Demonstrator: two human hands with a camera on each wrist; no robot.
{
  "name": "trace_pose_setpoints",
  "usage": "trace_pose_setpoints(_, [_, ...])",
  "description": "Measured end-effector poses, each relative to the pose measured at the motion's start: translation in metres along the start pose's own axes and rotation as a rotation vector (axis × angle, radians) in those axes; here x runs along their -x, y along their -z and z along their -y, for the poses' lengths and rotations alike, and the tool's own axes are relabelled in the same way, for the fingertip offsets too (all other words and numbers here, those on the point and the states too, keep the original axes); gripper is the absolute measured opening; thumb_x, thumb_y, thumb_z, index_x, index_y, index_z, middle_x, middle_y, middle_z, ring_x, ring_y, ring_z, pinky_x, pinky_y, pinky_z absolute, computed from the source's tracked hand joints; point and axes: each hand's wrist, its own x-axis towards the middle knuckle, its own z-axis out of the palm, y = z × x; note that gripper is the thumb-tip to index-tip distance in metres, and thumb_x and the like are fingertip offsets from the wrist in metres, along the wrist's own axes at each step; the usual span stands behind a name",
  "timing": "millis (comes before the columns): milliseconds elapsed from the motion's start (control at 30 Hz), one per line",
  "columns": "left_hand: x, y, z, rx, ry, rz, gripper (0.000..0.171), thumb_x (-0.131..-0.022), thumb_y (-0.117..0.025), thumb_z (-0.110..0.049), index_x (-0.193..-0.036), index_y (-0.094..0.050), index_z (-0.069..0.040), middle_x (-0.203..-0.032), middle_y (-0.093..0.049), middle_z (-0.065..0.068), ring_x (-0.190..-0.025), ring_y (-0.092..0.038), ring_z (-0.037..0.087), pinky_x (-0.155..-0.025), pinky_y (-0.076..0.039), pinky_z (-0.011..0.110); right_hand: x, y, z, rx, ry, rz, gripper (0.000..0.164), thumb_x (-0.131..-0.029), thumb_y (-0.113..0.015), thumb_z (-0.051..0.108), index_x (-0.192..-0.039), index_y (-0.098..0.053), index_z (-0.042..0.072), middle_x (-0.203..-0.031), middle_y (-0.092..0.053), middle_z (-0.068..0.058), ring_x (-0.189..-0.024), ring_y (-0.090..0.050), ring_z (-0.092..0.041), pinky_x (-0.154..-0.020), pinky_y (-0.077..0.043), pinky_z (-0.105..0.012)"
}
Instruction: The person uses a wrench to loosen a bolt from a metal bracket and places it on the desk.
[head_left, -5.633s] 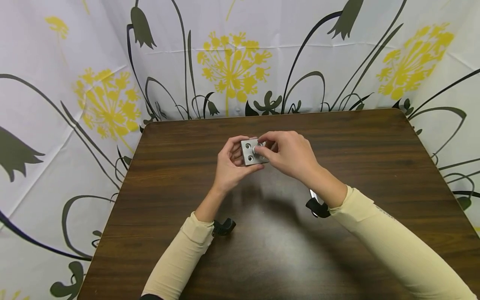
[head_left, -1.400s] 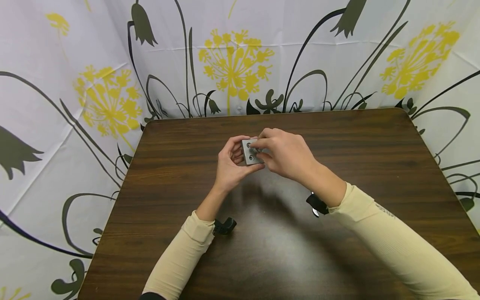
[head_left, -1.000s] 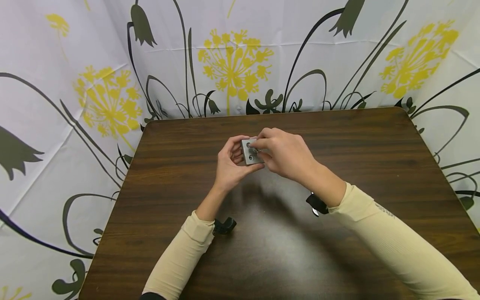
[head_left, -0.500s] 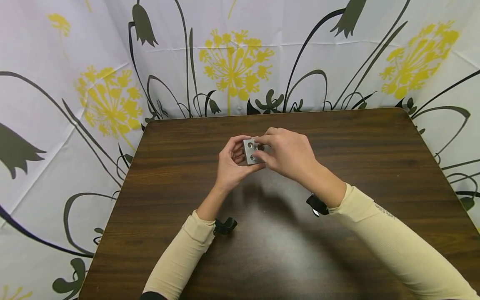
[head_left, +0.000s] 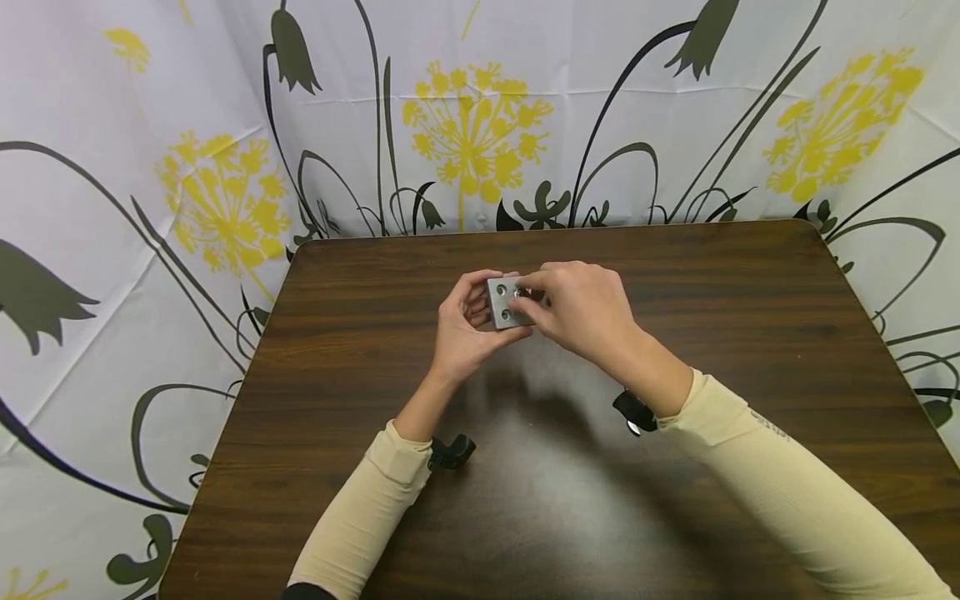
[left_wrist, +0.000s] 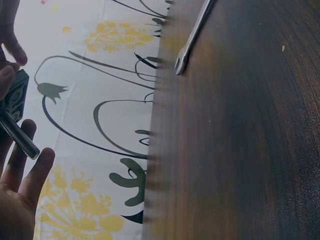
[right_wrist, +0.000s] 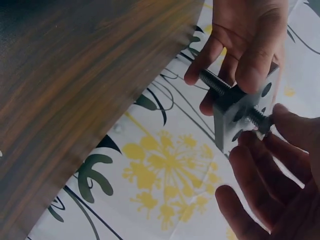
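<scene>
A grey metal block [head_left: 498,303] with several holes is held up above the table by my left hand [head_left: 461,333], thumb along its lower edge and fingers at its far side. A bolt [right_wrist: 215,81] runs through the block; its threaded end sticks out on one side, also seen in the left wrist view as a threaded shank [left_wrist: 21,137]. On the other side, a short length of thread shows below the bolt head. My right hand [head_left: 588,308] pinches that head between thumb and fingers. In the right wrist view, other fingers of the right hand [right_wrist: 270,195] spread beside the block.
A brown wood-grain table [head_left: 360,350] lies below both hands. On it rests an open-end wrench [left_wrist: 192,40], seen in the left wrist view. Behind the table hangs a white floral curtain [head_left: 480,50]. Each wrist wears a black camera mount [head_left: 452,452].
The right thumb and index finger have rolled round the bolt head and shifted slightly right, showing more of the block's face. My left hand and the block stay nearly still.
</scene>
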Motion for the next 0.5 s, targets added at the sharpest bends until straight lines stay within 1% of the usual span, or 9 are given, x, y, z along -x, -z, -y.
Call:
trace_pose_setpoints(67, [-0.0001, -0.0001, -0.0005, -0.001, 0.004, 0.004, 0.069, -0.063, -0.082, 0.020, -0.124, -0.050, 0.011, -0.123, -0.065, 0.020, -0.105, -0.066, 0.024, -0.084, -0.056, 0.034, 0.0005, -0.0002, -0.0010, -0.015, 0.028, 0.011, 0.022, -0.086, -0.077, 0.024, -0.108, -0.077, 0.021, -0.090, -0.068, 0.006, -0.067, -0.058, -0.014, -0.050, -0.046, -0.035])
trace_pose_setpoints(133, [0.0005, 0.0002, -0.0004, -0.012, 0.008, 0.000, 0.069, -0.063, -0.082, 0.020, -0.124, -0.051, 0.011, -0.121, -0.065, 0.020, -0.103, -0.067, 0.023, -0.083, -0.056, 0.033, 0.0016, -0.0003, -0.0011, -0.033, 0.049, 0.016, 0.028, -0.085, -0.078, 0.021, -0.113, -0.076, 0.022, -0.096, -0.068, 0.006, -0.072, -0.060, -0.014, -0.053, -0.048, -0.036])
trace_pose_setpoints(167, [0.0009, 0.0005, -0.0003, -0.019, 0.011, -0.004, 0.069, -0.063, -0.082, 0.019, -0.124, -0.051, 0.010, -0.120, -0.066, 0.020, -0.102, -0.067, 0.022, -0.083, -0.056, 0.033, 0.0021, -0.0005, -0.0011, -0.038, 0.050, 0.013, 0.030, -0.085, -0.078, 0.021, -0.114, -0.075, 0.022, -0.098, -0.067, 0.006, -0.072, -0.060, -0.013, -0.053, -0.048, -0.036])
trace_pose_setpoints(233, [0.0012, 0.0004, 0.0001, -0.021, 0.016, -0.008, 0.069, -0.063, -0.082, 0.019, -0.123, -0.051, 0.010, -0.119, -0.067, 0.020, -0.101, -0.067, 0.022, -0.082, -0.056, 0.032, 0.0022, -0.0012, -0.0007, -0.041, 0.035, -0.007, 0.030, -0.086, -0.077, 0.028, -0.115, -0.075, 0.021, -0.097, -0.068, 0.005, -0.068, -0.058, -0.013, -0.051, -0.046, -0.035])
trace_pose_setpoints(300, [0.0011, 0.0001, 0.0003, -0.017, 0.014, -0.009, 0.068, -0.063, -0.082, 0.019, -0.123, -0.051, 0.009, -0.119, -0.066, 0.020, -0.101, -0.067, 0.022, -0.082, -0.056, 0.032, 0.0015, -0.0020, -0.0003, -0.039, 0.005, -0.025, 0.030, -0.087, -0.075, 0.036, -0.112, -0.076, 0.019, -0.090, -0.068, 0.006, -0.061, -0.055, -0.013, -0.048, -0.043, -0.034])
trace_pose_setpoints(367, [0.0004, -0.0003, 0.0007, -0.007, 0.008, -0.007, 0.068, -0.063, -0.082, 0.019, -0.123, -0.051, 0.010, -0.120, -0.066, 0.020, -0.103, -0.067, 0.023, -0.083, -0.056, 0.032, 0.0004, -0.0026, -0.0005, -0.029, -0.009, -0.028, 0.027, -0.089, -0.073, 0.038, -0.108, -0.077, 0.019, -0.083, -0.067, 0.006, -0.057, -0.053, -0.013, -0.045, -0.041, -0.033])
trace_pose_setpoints(400, [0.0002, -0.0006, 0.0009, -0.002, 0.004, -0.004, 0.068, -0.063, -0.082, 0.019, -0.123, -0.051, 0.010, -0.121, -0.065, 0.020, -0.103, -0.067, 0.024, -0.083, -0.056, 0.032, -0.0001, -0.0025, -0.0007, -0.025, -0.009, -0.022, 0.025, -0.089, -0.073, 0.036, -0.107, -0.077, 0.019, -0.082, -0.067, 0.006, -0.057, -0.053, -0.013, -0.045, -0.041, -0.033])
trace_pose_setpoints(467, [-0.0002, -0.0008, 0.0011, 0.000, -0.003, 0.000, 0.068, -0.064, -0.082, 0.019, -0.124, -0.050, 0.011, -0.122, -0.065, 0.021, -0.104, -0.067, 0.025, -0.083, -0.056, 0.033, -0.0005, -0.0020, -0.0012, -0.026, 0.007, 0.001, 0.020, -0.088, -0.074, 0.028, -0.106, -0.077, 0.020, -0.085, -0.068, 0.006, -0.061, -0.055, -0.013, -0.047, -0.043, -0.033])
trace_pose_setpoints(500, [-0.0002, -0.0008, 0.0010, -0.001, -0.004, 0.000, 0.068, -0.064, -0.082, 0.019, -0.124, -0.050, 0.011, -0.122, -0.065, 0.021, -0.104, -0.067, 0.025, -0.083, -0.056, 0.033, -0.0004, -0.0016, -0.0015, -0.027, 0.019, 0.013, 0.021, -0.087, -0.075, 0.024, -0.108, -0.077, 0.020, -0.089, -0.068, 0.005, -0.064, -0.056, -0.013, -0.049, -0.045, -0.033])
